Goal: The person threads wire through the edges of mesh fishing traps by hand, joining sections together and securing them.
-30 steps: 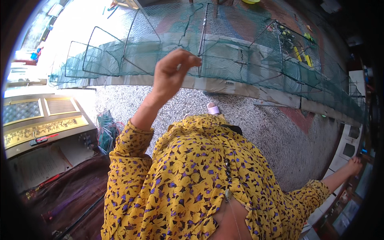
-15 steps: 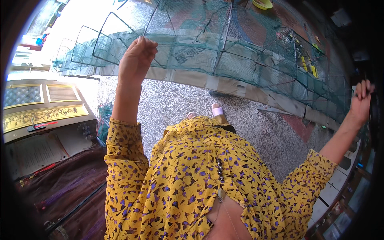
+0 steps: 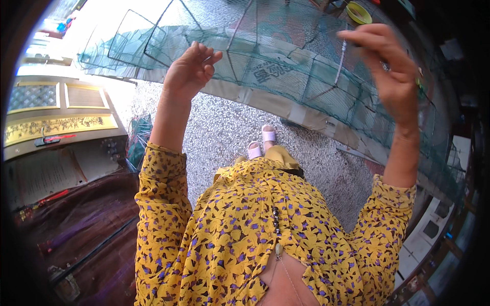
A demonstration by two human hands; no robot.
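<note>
Handling the green net [image 3: 286, 69] seemed the step in hand; the next move likely called for a firm grip on its mesh. That one net stretched along the surface [image 3: 258, 96], past two sandals [image 3: 268, 134] and near one bowl [image 3: 359, 13]. Of two raised hands, the right hand [image 3: 399, 84] had fingers apart; whether the half-curled left hand [image 3: 185, 76] pinched anything could not be told.

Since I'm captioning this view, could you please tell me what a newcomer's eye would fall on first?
Probably the yellow patterned top, filling the lower middle. Next comes the long green net running across the upper part, with the left hand and right hand raised in front. A yellow basin stands out near the top edge, right of centre.
</note>
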